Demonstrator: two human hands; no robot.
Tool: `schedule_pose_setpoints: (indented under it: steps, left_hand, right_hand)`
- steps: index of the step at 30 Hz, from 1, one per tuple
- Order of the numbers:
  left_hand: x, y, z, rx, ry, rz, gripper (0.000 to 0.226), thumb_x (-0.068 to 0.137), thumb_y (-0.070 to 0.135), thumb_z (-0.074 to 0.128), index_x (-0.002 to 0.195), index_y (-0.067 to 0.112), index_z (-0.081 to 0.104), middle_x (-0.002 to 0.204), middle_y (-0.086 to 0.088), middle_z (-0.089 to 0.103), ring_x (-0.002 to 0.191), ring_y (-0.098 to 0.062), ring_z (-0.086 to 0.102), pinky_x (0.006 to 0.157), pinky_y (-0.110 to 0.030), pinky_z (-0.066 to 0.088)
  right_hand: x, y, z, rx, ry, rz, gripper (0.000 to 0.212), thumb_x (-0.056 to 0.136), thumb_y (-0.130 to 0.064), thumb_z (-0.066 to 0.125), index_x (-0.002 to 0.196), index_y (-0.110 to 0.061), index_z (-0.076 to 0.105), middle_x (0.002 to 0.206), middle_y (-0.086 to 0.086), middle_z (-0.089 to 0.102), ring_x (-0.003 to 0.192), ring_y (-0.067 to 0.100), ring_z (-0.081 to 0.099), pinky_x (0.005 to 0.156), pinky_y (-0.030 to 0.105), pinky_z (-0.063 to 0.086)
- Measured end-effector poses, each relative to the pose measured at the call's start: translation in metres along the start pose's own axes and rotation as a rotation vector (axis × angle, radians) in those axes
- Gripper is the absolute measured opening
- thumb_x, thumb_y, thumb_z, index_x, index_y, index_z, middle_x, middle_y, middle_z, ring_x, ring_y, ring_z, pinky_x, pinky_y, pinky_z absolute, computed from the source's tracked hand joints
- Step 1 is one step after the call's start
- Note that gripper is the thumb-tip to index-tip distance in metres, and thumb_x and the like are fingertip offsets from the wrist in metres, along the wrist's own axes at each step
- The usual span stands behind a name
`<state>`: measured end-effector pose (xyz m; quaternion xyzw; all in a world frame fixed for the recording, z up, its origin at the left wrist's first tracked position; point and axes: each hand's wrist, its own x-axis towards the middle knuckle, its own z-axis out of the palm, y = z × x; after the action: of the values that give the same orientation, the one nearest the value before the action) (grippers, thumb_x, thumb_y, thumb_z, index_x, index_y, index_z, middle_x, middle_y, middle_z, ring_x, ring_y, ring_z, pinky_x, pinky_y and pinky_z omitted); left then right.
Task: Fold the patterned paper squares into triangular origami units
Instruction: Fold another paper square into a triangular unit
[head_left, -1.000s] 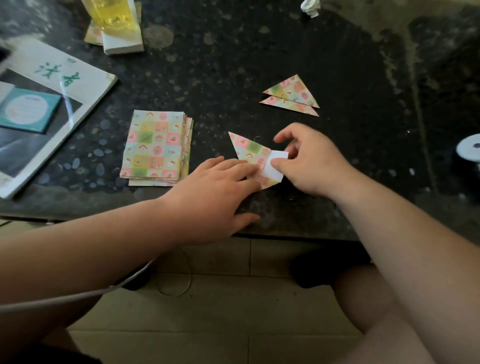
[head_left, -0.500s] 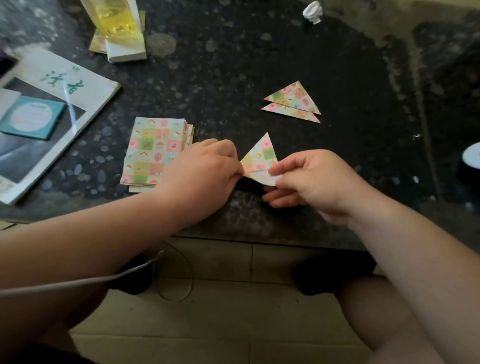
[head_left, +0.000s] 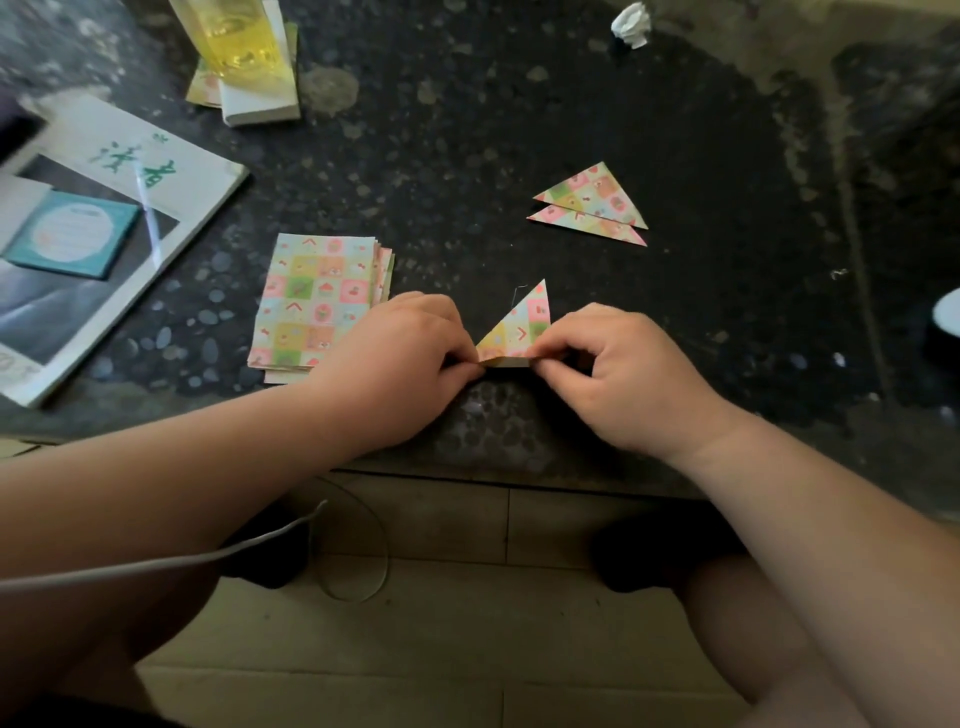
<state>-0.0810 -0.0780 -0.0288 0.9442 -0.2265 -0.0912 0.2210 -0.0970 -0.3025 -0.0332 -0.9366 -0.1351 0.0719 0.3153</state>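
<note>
A patterned paper triangle (head_left: 522, 328) stands with its tip pointing away from me, just above the dark table (head_left: 519, 130) near its front edge. My left hand (head_left: 400, 364) pinches its lower left corner and my right hand (head_left: 618, 374) pinches its lower right corner along the folded bottom edge. A stack of unfolded patterned squares (head_left: 311, 301) lies left of my left hand, partly under it. Two folded triangular units (head_left: 592, 205) lie overlapping farther back on the right.
A magazine (head_left: 104, 234) with a teal booklet (head_left: 72, 234) lies at the left edge. A glass of yellow liquid (head_left: 234, 41) stands on a white box at the back. A crumpled white scrap (head_left: 631, 23) sits far back. A white round object (head_left: 945, 312) is at the right edge.
The paper lay flat with a white flap showing; both hands lifted it off the table, closed the fold and now pinch its bottom corners. The triangle's tip now points away.
</note>
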Motion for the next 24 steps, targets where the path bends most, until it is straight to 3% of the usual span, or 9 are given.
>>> schedule_pose_setpoints:
  steps: [2,5,7,10,12,15,19,22,24]
  left_hand:
    - [0.001,0.000,-0.003,-0.029,-0.036,-0.080,0.016,0.097,0.041,0.064,0.098,0.030,0.075,0.106,0.014,0.058,0.101,-0.005,0.047,0.071,-0.010,0.032]
    - [0.001,-0.001,-0.005,-0.051,-0.057,-0.133,0.017,0.098,0.044,0.061,0.097,0.031,0.073,0.106,0.015,0.056,0.098,-0.003,0.046,0.070,-0.005,0.032]
    - [0.003,-0.003,-0.004,-0.058,-0.053,-0.160,0.019,0.099,0.042,0.060,0.097,0.029,0.073,0.104,0.012,0.057,0.100,-0.008,0.051,0.079,-0.013,0.038]
    - [0.006,-0.001,-0.003,-0.063,-0.052,-0.218,0.018,0.099,0.041,0.060,0.094,0.029,0.072,0.103,0.010,0.057,0.098,-0.012,0.054,0.089,-0.031,0.047]
    - [0.007,0.001,-0.002,-0.057,-0.048,-0.239,0.016,0.098,0.041,0.061,0.087,0.031,0.068,0.101,0.010,0.057,0.095,-0.012,0.055,0.088,-0.033,0.049]
    - [0.008,0.005,-0.001,-0.030,-0.033,-0.245,0.017,0.097,0.041,0.062,0.082,0.034,0.060,0.096,0.012,0.054,0.090,-0.011,0.054,0.083,-0.031,0.048]
    - [0.003,0.007,0.001,0.105,-0.003,-0.124,0.009,0.099,0.036,0.058,0.102,0.029,0.062,0.103,0.010,0.053,0.102,-0.016,0.051,0.090,-0.033,0.043]
    - [-0.006,0.014,0.009,0.297,-0.004,0.083,0.022,0.094,0.030,0.062,0.114,0.023,0.069,0.113,0.003,0.056,0.104,-0.022,0.051,0.089,-0.040,0.047]
    - [-0.016,0.023,0.016,0.362,-0.065,0.157,0.037,0.089,0.038,0.063,0.118,0.016,0.068,0.117,-0.001,0.058,0.106,-0.026,0.053,0.087,-0.043,0.050]
  right_hand:
    - [0.003,-0.001,-0.002,0.055,-0.019,0.082,0.012,0.094,-0.022,0.072,0.102,-0.028,0.078,0.098,-0.013,0.071,0.096,0.005,0.063,0.088,0.023,0.052]
    - [0.007,-0.004,-0.001,0.129,-0.010,0.132,0.009,0.094,-0.024,0.073,0.095,-0.031,0.077,0.092,-0.018,0.071,0.090,0.001,0.065,0.081,0.016,0.052]
    - [0.010,-0.006,0.002,0.151,0.006,0.166,0.009,0.094,-0.024,0.074,0.093,-0.032,0.075,0.089,-0.019,0.070,0.088,0.000,0.064,0.076,0.014,0.052]
    - [0.014,-0.007,0.008,0.179,0.079,0.234,0.013,0.093,-0.026,0.075,0.100,-0.034,0.069,0.091,-0.016,0.067,0.087,0.005,0.066,0.078,0.021,0.055]
    - [0.016,-0.009,0.012,0.177,0.117,0.267,0.018,0.092,-0.026,0.076,0.107,-0.033,0.067,0.092,-0.014,0.065,0.087,0.007,0.066,0.079,0.025,0.056]
    - [0.019,-0.012,0.014,0.127,0.122,0.295,0.019,0.092,-0.026,0.077,0.106,-0.031,0.066,0.090,-0.015,0.062,0.083,0.004,0.062,0.072,0.017,0.049]
    - [0.020,-0.014,0.015,0.074,0.100,0.306,0.018,0.091,-0.028,0.077,0.102,-0.033,0.064,0.090,-0.017,0.061,0.081,0.001,0.059,0.066,0.013,0.042]
    - [0.021,-0.015,0.016,0.049,0.088,0.310,0.016,0.092,-0.028,0.076,0.104,-0.031,0.066,0.090,-0.017,0.061,0.080,0.001,0.058,0.066,0.012,0.042]
    - [0.021,-0.015,0.015,0.054,0.089,0.304,0.015,0.092,-0.027,0.076,0.102,-0.031,0.066,0.089,-0.017,0.061,0.079,0.001,0.058,0.065,0.012,0.041]
